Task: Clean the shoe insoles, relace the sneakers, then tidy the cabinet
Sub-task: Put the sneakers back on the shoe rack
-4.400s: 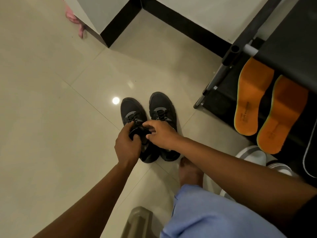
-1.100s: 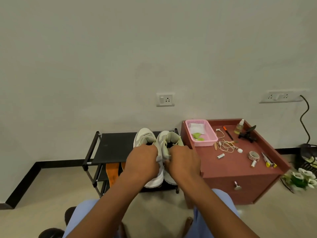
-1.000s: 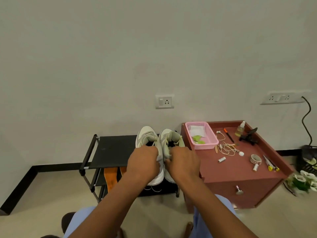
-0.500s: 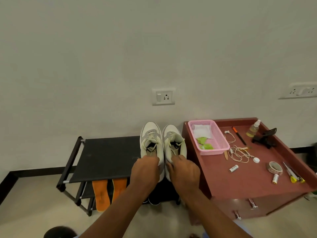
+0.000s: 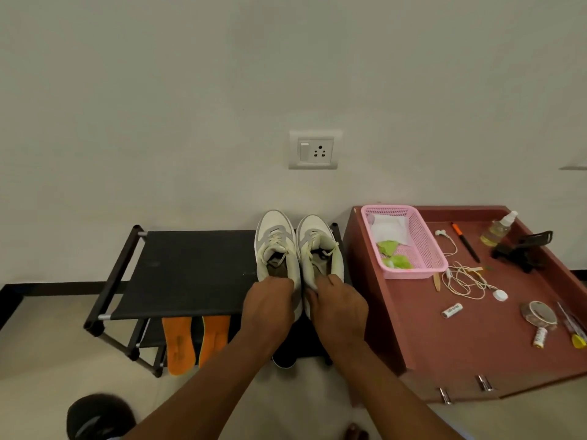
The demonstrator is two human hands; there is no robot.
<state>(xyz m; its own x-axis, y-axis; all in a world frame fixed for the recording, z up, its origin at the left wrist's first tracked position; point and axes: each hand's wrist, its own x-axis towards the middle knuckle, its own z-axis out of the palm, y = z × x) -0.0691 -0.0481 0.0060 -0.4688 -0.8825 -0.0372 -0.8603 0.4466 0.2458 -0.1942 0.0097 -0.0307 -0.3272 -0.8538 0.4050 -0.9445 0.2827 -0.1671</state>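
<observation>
Two cream and grey sneakers stand side by side, toes to the wall, on the top shelf of a black shoe rack point(image 5: 190, 274). My left hand point(image 5: 270, 309) grips the heel of the left sneaker point(image 5: 275, 246). My right hand point(image 5: 338, 308) grips the heel of the right sneaker point(image 5: 319, 246). Their laces are threaded and loose. Two orange insoles point(image 5: 195, 341) lean on the rack's lower shelf. A dark shoe point(image 5: 284, 360) shows under the rack, mostly hidden by my left arm.
A red-brown cabinet point(image 5: 444, 344) stands right of the rack. On it are a pink basket point(image 5: 425, 246) with a white cloth, a white earphone cable point(image 5: 463, 277), a spray bottle point(image 5: 497, 228), a black phone stand point(image 5: 521, 249), a tape roll point(image 5: 538, 312) and small items. A black shoe point(image 5: 95, 417) lies bottom left.
Earlier my hands worked on the black sneakers on the floor. Since then they carried the cream pair up and forward onto the rack's top shelf, and the view has moved closer.
</observation>
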